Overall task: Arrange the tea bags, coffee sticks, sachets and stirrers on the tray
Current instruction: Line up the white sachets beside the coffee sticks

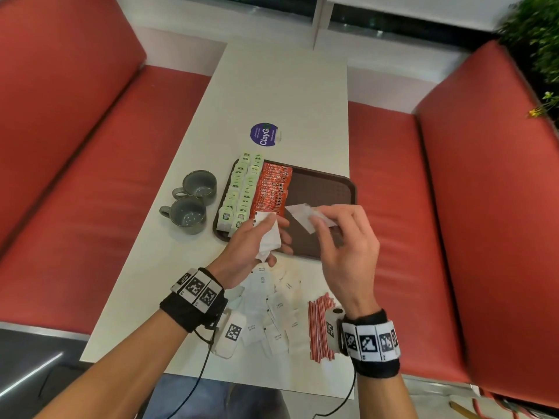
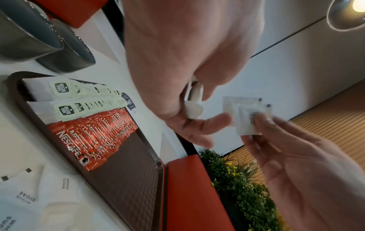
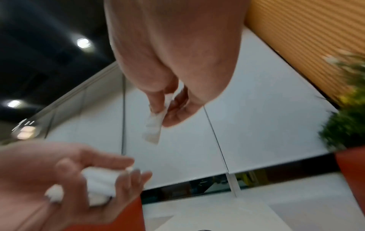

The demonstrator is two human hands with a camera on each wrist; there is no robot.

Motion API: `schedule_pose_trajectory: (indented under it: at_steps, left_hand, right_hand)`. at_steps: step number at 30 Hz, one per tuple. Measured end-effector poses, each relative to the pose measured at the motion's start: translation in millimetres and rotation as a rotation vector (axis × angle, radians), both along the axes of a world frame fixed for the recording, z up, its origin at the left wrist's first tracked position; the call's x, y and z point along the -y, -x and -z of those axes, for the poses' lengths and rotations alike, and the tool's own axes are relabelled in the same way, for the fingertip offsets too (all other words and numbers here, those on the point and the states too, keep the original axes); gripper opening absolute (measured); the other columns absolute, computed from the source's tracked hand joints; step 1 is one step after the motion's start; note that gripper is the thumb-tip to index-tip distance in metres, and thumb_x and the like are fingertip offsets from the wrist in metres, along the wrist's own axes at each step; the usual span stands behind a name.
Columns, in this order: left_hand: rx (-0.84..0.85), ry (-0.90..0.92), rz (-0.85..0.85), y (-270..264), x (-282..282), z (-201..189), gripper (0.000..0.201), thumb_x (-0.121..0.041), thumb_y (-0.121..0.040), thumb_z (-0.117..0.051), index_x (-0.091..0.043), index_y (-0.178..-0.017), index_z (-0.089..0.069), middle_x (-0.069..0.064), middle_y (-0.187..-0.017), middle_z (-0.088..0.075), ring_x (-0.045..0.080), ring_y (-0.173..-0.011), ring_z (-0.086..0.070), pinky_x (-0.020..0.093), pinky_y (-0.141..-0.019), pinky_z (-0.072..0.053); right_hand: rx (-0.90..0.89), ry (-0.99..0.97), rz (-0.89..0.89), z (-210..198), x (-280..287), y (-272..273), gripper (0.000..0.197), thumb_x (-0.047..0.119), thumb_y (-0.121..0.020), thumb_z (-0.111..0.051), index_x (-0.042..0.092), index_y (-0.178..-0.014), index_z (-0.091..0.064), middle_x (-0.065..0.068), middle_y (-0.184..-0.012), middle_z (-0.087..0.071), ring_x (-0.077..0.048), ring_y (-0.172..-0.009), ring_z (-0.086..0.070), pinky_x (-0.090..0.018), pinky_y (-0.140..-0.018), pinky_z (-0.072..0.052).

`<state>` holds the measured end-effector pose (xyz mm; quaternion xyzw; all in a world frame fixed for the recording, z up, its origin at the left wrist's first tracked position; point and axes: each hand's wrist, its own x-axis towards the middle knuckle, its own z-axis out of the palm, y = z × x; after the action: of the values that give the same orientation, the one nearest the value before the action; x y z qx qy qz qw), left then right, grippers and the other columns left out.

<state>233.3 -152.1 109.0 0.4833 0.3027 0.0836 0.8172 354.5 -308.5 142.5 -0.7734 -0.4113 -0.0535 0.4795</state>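
A brown tray (image 1: 326, 189) holds two rows of green tea bags (image 1: 242, 189) and one row of red coffee sticks (image 1: 272, 189) on its left; the right half is bare. Over the tray's near edge, my left hand (image 1: 272, 234) grips a small bunch of white sugar sachets (image 1: 269, 237). My right hand (image 1: 320, 225) pinches one or two more sachets (image 1: 302, 216) just to the right, a short gap from the bunch. Loose sachets (image 1: 272, 313) and red-striped stirrers (image 1: 320, 328) lie on the table near me. In the right wrist view a sachet (image 3: 154, 128) hangs from the fingertips.
Two grey mugs (image 1: 193, 182) (image 1: 184, 214) stand left of the tray. A round blue sticker (image 1: 264, 133) lies beyond it on the white table (image 1: 272, 86). Red bench seats flank the table, and a plant (image 1: 535, 40) sits at the far right.
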Motion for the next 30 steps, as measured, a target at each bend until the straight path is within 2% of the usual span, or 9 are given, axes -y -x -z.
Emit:
schedule_pose_trajectory:
  at_steps: [4,7,9,12,17,22,25,27,30]
  left_hand:
    - [0.157,0.25,0.068,1.5,2.0,-13.9,0.066,-0.058,-0.108,-0.04,-0.006,-0.138,-0.067,0.019,-0.113,-0.068,0.023,-0.082,-0.062,0.031,-0.054,-0.042]
    - [0.202,0.194,0.075,-0.1,3.5,-19.3,0.055,-0.052,-0.108,-0.048,-0.01,-0.133,-0.072,0.019,-0.117,-0.069,0.022,-0.083,-0.06,0.03,-0.054,-0.043]
    - [0.188,0.104,0.063,-0.6,4.6,-20.2,0.048,-0.041,-0.107,-0.059,-0.004,-0.136,-0.066,0.017,-0.11,-0.071,0.022,-0.079,-0.06,0.028,-0.051,-0.044]
    - [0.157,0.057,0.024,0.1,5.5,-17.8,0.024,-0.022,-0.11,-0.058,-0.007,-0.126,-0.066,0.013,-0.1,-0.073,0.022,-0.075,-0.057,0.027,-0.049,-0.043]
    - [0.136,-0.044,-0.03,2.1,4.0,-11.4,0.015,-0.017,-0.109,-0.06,-0.012,-0.118,-0.071,0.013,-0.096,-0.075,0.022,-0.073,-0.059,0.025,-0.049,-0.044]
    - [0.129,-0.136,-0.052,0.1,5.6,-4.5,0.023,-0.018,-0.105,-0.069,-0.015,-0.127,-0.072,0.009,-0.107,-0.075,0.019,-0.086,-0.064,0.025,-0.052,-0.043]
    - [0.125,-0.202,-0.083,-4.6,8.8,3.0,0.025,-0.015,-0.103,-0.072,-0.012,-0.129,-0.071,0.014,-0.108,-0.076,0.02,-0.085,-0.064,0.025,-0.051,-0.044]
    - [0.106,-0.238,-0.104,-6.7,8.4,8.1,0.026,-0.018,-0.105,-0.071,-0.012,-0.13,-0.07,0.015,-0.109,-0.076,0.018,-0.082,-0.065,0.027,-0.052,-0.047]
    - [0.082,-0.243,-0.122,-7.5,2.2,18.9,0.022,-0.019,-0.108,-0.067,-0.015,-0.128,-0.07,0.018,-0.118,-0.073,0.022,-0.086,-0.065,0.031,-0.057,-0.051]
  right_hand:
    - [0.317,0.061,-0.095,20.3,6.2,19.1,0.008,0.008,-0.102,-0.077,0.003,-0.107,-0.08,-0.009,-0.112,-0.064,-0.029,-0.099,-0.063,-0.04,-0.076,-0.054]
    - [0.431,0.132,-0.092,33.0,10.3,21.2,0.014,0.007,-0.096,-0.084,0.01,-0.11,-0.083,-0.005,-0.104,-0.066,-0.026,-0.092,-0.057,-0.044,-0.07,-0.051]
    - [0.342,0.104,-0.107,32.8,11.8,25.2,0.009,0.01,-0.101,-0.078,0.008,-0.11,-0.082,0.002,-0.106,-0.057,-0.022,-0.092,-0.056,-0.039,-0.068,-0.051]
    - [0.23,0.079,-0.101,33.9,11.6,29.1,0.007,0.008,-0.102,-0.075,0.006,-0.107,-0.08,0.003,-0.113,-0.058,-0.023,-0.096,-0.063,-0.038,-0.07,-0.056]
    - [-0.123,0.059,-0.177,17.4,13.1,24.2,0.023,0.016,-0.094,-0.087,0.015,-0.115,-0.08,0.001,-0.116,-0.066,-0.014,-0.108,-0.07,-0.025,-0.09,-0.061]
    - [-0.541,-0.019,0.001,6.2,5.7,18.5,0.016,0.032,-0.096,-0.084,0.028,-0.108,-0.074,0.004,-0.094,-0.076,-0.019,-0.087,-0.074,-0.039,-0.082,-0.063]
    - [-0.583,0.037,0.004,21.6,-3.4,10.5,0.017,0.037,-0.096,-0.085,0.025,-0.099,-0.074,0.004,-0.083,-0.071,-0.029,-0.08,-0.07,-0.053,-0.078,-0.061]
    - [-0.678,0.009,-0.026,33.6,-10.3,6.5,0.018,0.032,-0.096,-0.085,0.018,-0.096,-0.073,0.001,-0.081,-0.068,-0.033,-0.075,-0.065,-0.051,-0.073,-0.059]
    - [-0.852,-0.087,-0.017,44.4,-17.5,-6.2,0.015,0.019,-0.097,-0.084,0.008,-0.102,-0.075,-0.006,-0.083,-0.071,-0.022,-0.073,-0.062,-0.04,-0.069,-0.055]
